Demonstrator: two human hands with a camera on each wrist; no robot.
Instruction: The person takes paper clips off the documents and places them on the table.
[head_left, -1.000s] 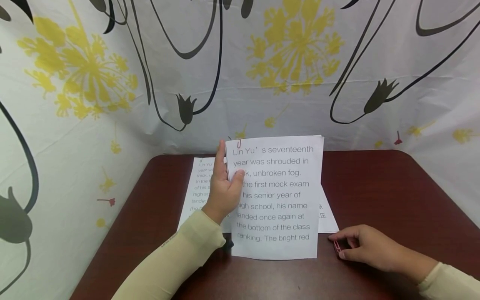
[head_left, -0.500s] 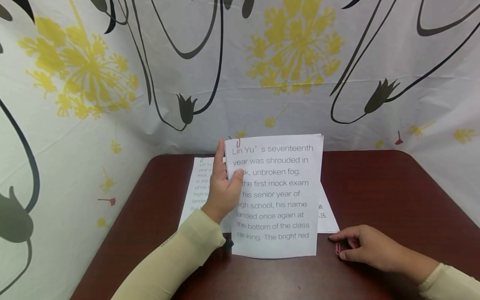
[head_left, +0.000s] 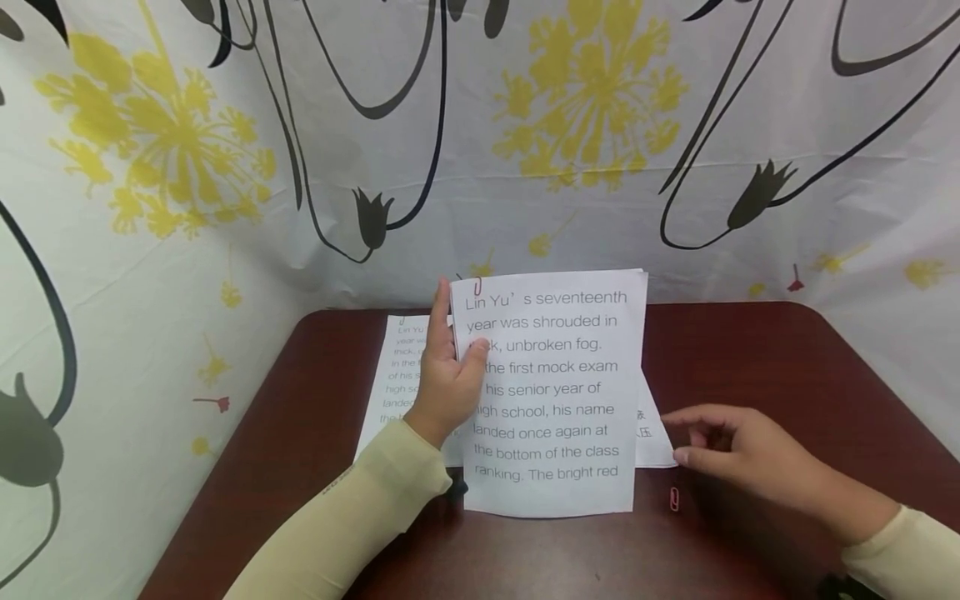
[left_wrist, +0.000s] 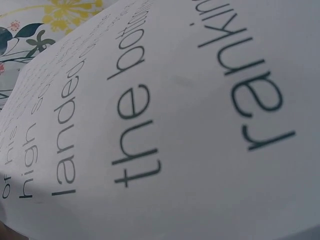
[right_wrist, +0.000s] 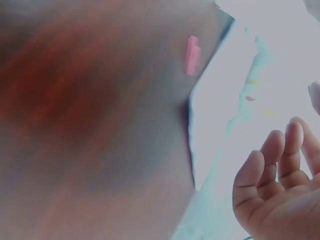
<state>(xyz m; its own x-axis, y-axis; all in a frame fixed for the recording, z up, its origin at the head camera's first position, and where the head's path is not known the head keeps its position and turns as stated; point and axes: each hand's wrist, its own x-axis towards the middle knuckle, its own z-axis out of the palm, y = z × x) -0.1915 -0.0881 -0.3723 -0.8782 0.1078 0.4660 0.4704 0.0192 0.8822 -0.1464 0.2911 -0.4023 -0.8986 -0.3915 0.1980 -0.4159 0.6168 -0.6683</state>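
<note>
My left hand point(head_left: 450, 383) grips a stack of printed paper sheets point(head_left: 555, 392) by its left edge, thumb in front, holding it raised and facing me. A red paper clip point(head_left: 477, 287) sits on the stack's top left corner. Large print fills the left wrist view on the same sheets point(left_wrist: 180, 200). My right hand point(head_left: 757, 458) is at the right corner of other papers point(head_left: 656, 450) on the table, holding nothing, its fingers loosely bent. Below it a pink paper clip point(head_left: 674, 499) lies on the table; the right wrist view shows this clip point(right_wrist: 192, 56) blurred.
Another clipped set of printed sheets point(head_left: 386, 383) lies on the dark red table point(head_left: 750, 358), partly hidden behind my left hand. A small black object point(head_left: 456, 487) is by my left sleeve. Patterned white cloth point(head_left: 450, 167) hangs behind and at the sides.
My right hand has let go of the pink paper clip, which now lies on the table, and has lifted away toward the papers' corner. My left hand and its sheets have hardly moved.
</note>
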